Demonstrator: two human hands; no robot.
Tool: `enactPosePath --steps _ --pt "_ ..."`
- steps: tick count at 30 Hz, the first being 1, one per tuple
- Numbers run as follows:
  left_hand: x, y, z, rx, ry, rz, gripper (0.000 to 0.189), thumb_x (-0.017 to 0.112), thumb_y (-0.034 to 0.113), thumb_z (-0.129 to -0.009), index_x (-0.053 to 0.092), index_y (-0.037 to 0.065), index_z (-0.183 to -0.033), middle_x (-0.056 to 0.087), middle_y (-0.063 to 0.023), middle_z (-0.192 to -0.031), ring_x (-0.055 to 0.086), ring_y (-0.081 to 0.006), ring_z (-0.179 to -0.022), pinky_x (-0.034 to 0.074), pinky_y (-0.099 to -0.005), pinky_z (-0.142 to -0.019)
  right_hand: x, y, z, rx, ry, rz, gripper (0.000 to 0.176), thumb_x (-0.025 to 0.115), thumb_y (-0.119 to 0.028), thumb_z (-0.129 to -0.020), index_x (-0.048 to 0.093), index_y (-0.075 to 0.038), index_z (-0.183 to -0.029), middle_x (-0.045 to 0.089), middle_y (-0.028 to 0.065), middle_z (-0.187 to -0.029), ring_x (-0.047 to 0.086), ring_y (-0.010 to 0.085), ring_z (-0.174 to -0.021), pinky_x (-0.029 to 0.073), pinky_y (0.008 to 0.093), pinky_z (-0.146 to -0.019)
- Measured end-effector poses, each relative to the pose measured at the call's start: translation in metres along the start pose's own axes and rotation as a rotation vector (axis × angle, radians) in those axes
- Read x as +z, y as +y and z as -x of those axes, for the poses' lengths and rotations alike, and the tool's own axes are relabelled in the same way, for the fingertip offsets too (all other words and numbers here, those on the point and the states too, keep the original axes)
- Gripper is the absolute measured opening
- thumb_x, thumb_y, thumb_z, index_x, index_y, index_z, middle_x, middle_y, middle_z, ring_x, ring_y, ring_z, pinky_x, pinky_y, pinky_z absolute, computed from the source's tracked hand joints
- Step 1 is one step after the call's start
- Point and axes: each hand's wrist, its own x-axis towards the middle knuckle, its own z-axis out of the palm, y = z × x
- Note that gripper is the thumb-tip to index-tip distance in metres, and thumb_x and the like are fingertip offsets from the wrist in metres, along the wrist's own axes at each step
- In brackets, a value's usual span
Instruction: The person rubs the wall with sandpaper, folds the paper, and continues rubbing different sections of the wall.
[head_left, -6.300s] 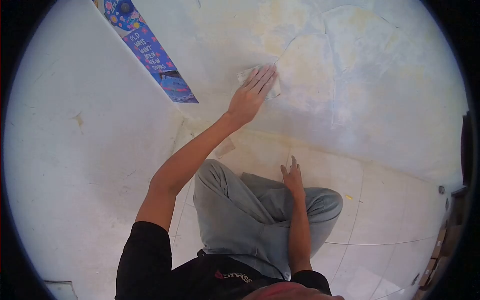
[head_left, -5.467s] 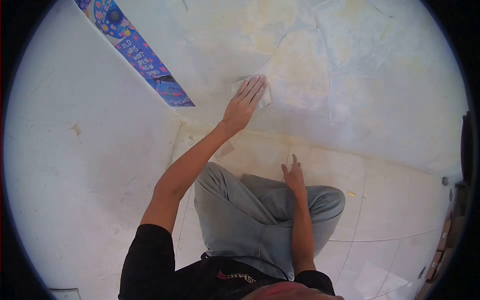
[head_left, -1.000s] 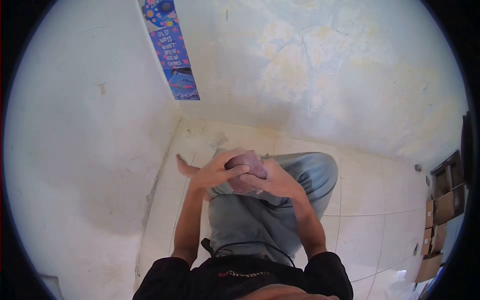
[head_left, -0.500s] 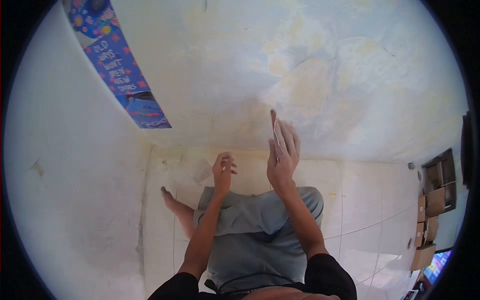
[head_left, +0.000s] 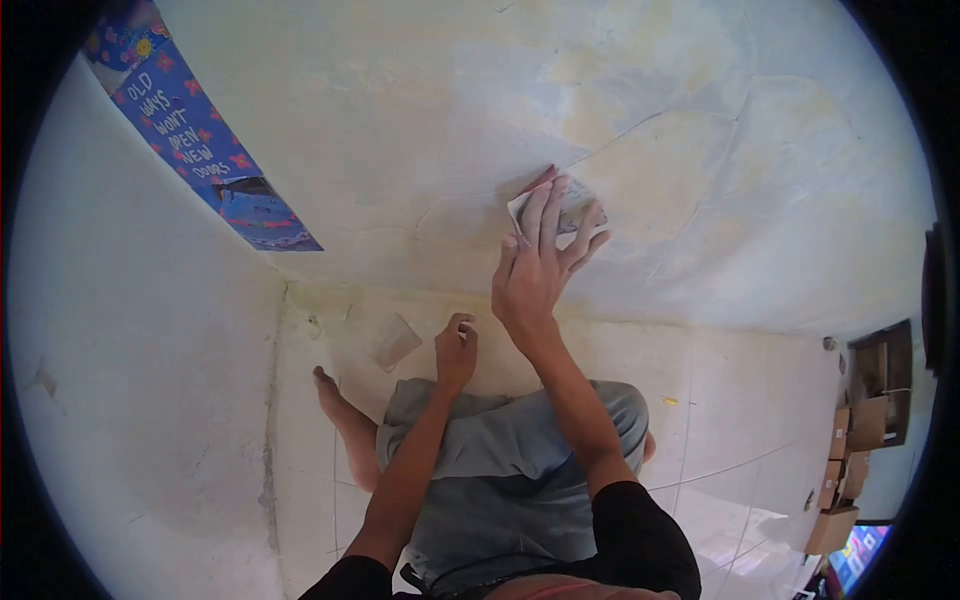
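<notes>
My right hand (head_left: 535,265) presses a folded sheet of sandpaper (head_left: 582,212) against the patchy wall (head_left: 640,150). Its fingers lie over the sheet's pale back, and a reddish-brown edge shows above them. Dust whitens those fingers. Low in front of the wall, above my bent leg (head_left: 480,435), is my left hand (head_left: 456,352), its fingers curled in with nothing visible in them. Just left of it a translucent, flat-looking rectangular piece (head_left: 397,342) rests on the floor.
A blue flowered poster (head_left: 190,120) with lettering hangs near the wall corner at left. Cardboard boxes (head_left: 840,470) and a lit screen (head_left: 862,555) stand at far right. A thin cable (head_left: 730,468) crosses the tiled floor (head_left: 740,400), where a small yellow bit (head_left: 671,402) lies.
My right hand has moved up and slightly left, turning from edge-on to flat over the sandpaper on the wall. My left hand has shifted slightly right and curled more. The view has tilted slightly.
</notes>
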Motion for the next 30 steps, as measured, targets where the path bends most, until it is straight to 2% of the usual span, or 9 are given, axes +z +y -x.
enactPosePath --steps 6,10,14,18,22,24,27,29,30 --pt "0.002 -0.007 -0.004 0.005 -0.012 -0.06 0.017 0.054 0.004 -0.093 0.059 -0.002 -0.109 0.063 -0.0098 -0.076 0.061 -0.0144 -0.055 0.048 -0.0317 -0.049 0.008 0.001 0.017 0.005 -0.044 -0.01 0.056 0.046 -0.017 -0.095 0.038 -0.002 -0.149 0.029 0.0108 -0.159 0.005 0.0491 -0.145 -0.008 0.0663 -0.111" --pt "0.005 -0.014 -0.002 -0.01 0.048 -0.023 0.018 0.058 0.004 -0.087 0.062 0.003 -0.105 0.064 -0.0137 -0.072 0.062 -0.0233 -0.056 0.048 -0.0381 -0.055 -0.01 -0.004 0.011 0.087 -0.107 -0.005 0.058 0.052 -0.017 -0.093 0.039 -0.006 -0.149 0.033 0.0065 -0.158 0.023 0.0399 -0.138 0.003 0.0588 -0.109" --pt "0.005 -0.012 -0.007 -0.024 0.026 -0.05 0.018 0.057 0.005 -0.088 0.062 0.003 -0.105 0.064 -0.0136 -0.071 0.064 -0.0227 -0.058 0.048 -0.0384 -0.056 0.011 -0.002 0.028 0.043 -0.108 -0.059 0.059 0.055 -0.014 -0.092 0.041 -0.008 -0.148 0.034 0.0061 -0.158 0.036 0.0311 -0.124 0.014 0.0531 -0.102" --pt "-0.002 -0.008 0.002 -0.11 -0.012 -0.018 0.019 0.057 0.005 -0.088 0.062 0.002 -0.106 0.065 -0.0151 -0.073 0.066 -0.0232 -0.062 0.05 -0.0377 -0.058 -0.019 0.005 -0.007 0.105 -0.008 -0.192 0.058 0.054 -0.021 -0.095 0.038 -0.019 -0.151 0.032 0.001 -0.159 0.034 0.0323 -0.131 0.017 0.0547 -0.102" --pt "0.007 -0.029 -0.008 -0.042 0.007 -0.031 0.019 0.053 0.01 -0.091 0.062 -0.001 -0.104 0.067 -0.0145 -0.08 0.067 -0.0247 -0.064 0.052 -0.0372 -0.059 0.002 -0.005 0.038 0.003 -0.263 -0.093 0.053 0.051 -0.022 -0.097 0.041 -0.014 -0.149 0.036 0.0105 -0.155 0.044 0.0381 -0.125 0.023 0.0605 -0.103" --pt "0.009 -0.033 -0.006 -0.024 0.012 0.01 0.021 0.052 0.013 -0.093 0.062 -0.001 -0.104 0.068 -0.0145 -0.083 0.067 -0.0252 -0.066 0.053 -0.038 -0.06 0.012 -0.013 0.081 -0.05 -0.494 -0.234 0.05 0.05 -0.022 -0.098 0.044 -0.01 -0.146 0.049 0.0153 -0.144 0.046 0.0396 -0.126 0.024 0.0671 -0.102" --pt "0.005 -0.023 0.003 -0.039 0.003 0.147 0.025 0.05 0.018 -0.095 0.062 -0.002 -0.105 0.068 -0.0146 -0.087 0.068 -0.026 -0.07 0.055 -0.0392 -0.062 0.012 -0.01 0.108 -0.149 -0.674 -0.329 0.042 0.047 -0.019 -0.099 0.05 -0.004 -0.139 0.062 0.022 -0.123 0.051 0.0408 -0.121 0.032 0.0628 -0.101" --pt "-0.003 -0.014 0.006 -0.08 -0.043 0.283 0.028 0.049 0.021 -0.097 0.061 -0.002 -0.106 0.068 -0.0147 -0.09 0.068 -0.0265 -0.072 0.056 -0.04 -0.063 0.008 -0.004 0.115 0.076 -0.743 -0.712 0.033 0.046 -0.02 -0.101 0.062 0.0 -0.121 0.067 0.0236 -0.106 0.06 0.0391 -0.099 0.045 0.0476 -0.09" --pt "-0.006 -0.01 0.007 -0.109 -0.08 0.354 0.03 0.049 0.023 -0.097 0.061 -0.002 -0.106 0.068 -0.0147 -0.091 0.068 -0.0267 -0.074 0.056 -0.0404 -0.064 -0.004 -0.002 0.119 0.078 -0.748 -0.713 0.033 0.046 -0.02 -0.101 0.062 0.0 -0.121 0.067 0.0236 -0.106 0.06 0.0391 -0.099 0.045 0.0476 -0.09"
